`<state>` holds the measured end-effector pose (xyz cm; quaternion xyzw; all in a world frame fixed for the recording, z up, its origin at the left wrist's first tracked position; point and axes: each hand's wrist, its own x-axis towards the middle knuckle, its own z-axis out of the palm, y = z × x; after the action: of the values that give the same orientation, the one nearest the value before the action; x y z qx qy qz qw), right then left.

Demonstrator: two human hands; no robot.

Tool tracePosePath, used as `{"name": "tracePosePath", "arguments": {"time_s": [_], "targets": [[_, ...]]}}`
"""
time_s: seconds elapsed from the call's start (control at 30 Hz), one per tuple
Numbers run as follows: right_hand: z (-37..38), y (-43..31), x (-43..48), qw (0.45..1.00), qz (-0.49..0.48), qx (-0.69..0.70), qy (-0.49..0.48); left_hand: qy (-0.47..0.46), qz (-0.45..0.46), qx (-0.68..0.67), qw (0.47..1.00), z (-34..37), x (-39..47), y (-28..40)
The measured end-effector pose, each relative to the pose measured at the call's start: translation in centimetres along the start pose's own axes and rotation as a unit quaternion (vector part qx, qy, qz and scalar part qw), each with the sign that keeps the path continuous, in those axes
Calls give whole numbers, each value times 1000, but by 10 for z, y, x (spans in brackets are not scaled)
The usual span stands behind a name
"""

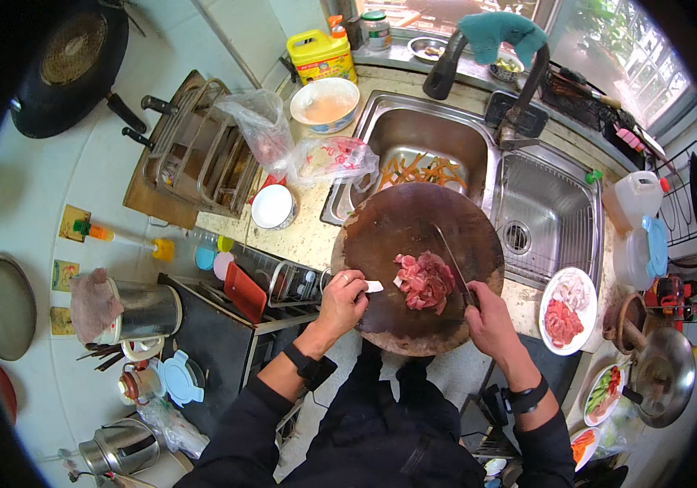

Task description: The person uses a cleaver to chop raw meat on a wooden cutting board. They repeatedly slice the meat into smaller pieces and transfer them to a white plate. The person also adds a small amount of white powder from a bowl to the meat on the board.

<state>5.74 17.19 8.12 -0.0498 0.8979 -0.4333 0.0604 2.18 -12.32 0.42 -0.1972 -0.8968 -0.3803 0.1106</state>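
Observation:
A round wooden chopping board [385, 226] lies before me, overlapping the sink's near edge. Sliced raw meat [424, 282] is heaped on its middle. My right hand [490, 317] grips the handle of a kitchen knife [453, 259], whose blade stands nearly edge-on against the right side of the heap. At the board's left, my left hand [343, 302] pinches a small white piece [374, 286] between thumb and fingers; what it is I cannot tell. An oval white plate [590, 299] with sliced meat and paler pieces sits right of the board.
Behind the board is a steel sink [433, 131] with orange peelings. A white bowl [273, 206], plastic bags [333, 160] and a knife rack [202, 152] stand at the left. Plates of cut vegetables [604, 393] and a wok [665, 378] are at the right.

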Motion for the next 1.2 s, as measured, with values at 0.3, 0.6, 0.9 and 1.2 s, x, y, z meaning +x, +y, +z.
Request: {"name": "tracePosePath", "arguments": {"time_s": [0.3, 0.6, 0.9, 1.2], "targets": [[33, -49, -5, 983, 107, 134, -67, -37, -32, -52, 997, 4, 2, -1], [61, -65, -5, 995, 24, 7, -98, 4, 17, -48, 999, -10, -12, 1], [55, -80, -5, 982, 29, -103, -157, -93, 122, -14, 988, 6, 2, -14], [77, -60, 24, 991, 61, -67, -100, -81, 103, 1, 991, 9, -8, -7]]}}
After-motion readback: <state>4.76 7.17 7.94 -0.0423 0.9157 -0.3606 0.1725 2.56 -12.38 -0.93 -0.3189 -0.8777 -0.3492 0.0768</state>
